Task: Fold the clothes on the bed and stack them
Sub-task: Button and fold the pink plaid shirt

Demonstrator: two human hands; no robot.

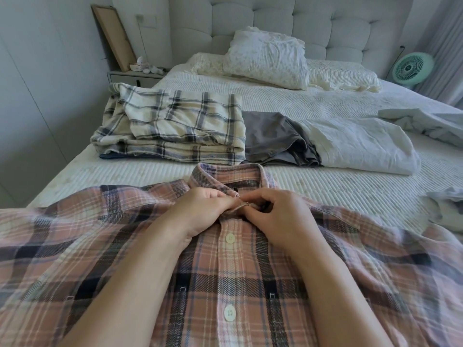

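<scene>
Both hands, left hand (204,211) and right hand (280,216), pinch the pink plaid shirt (225,284) placket mid-frame; folded stack (172,126) upper left is done, this shirt and other garments remain.

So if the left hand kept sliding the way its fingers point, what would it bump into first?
Probably the right hand: the left hand points across the pink plaid shirt collar, fingertips nearly touching it.

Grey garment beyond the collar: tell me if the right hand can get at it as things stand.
Probably yes: only bare bedspread lies between the right hand and the grey garment, but that hand first must release the pink plaid shirt.
</scene>
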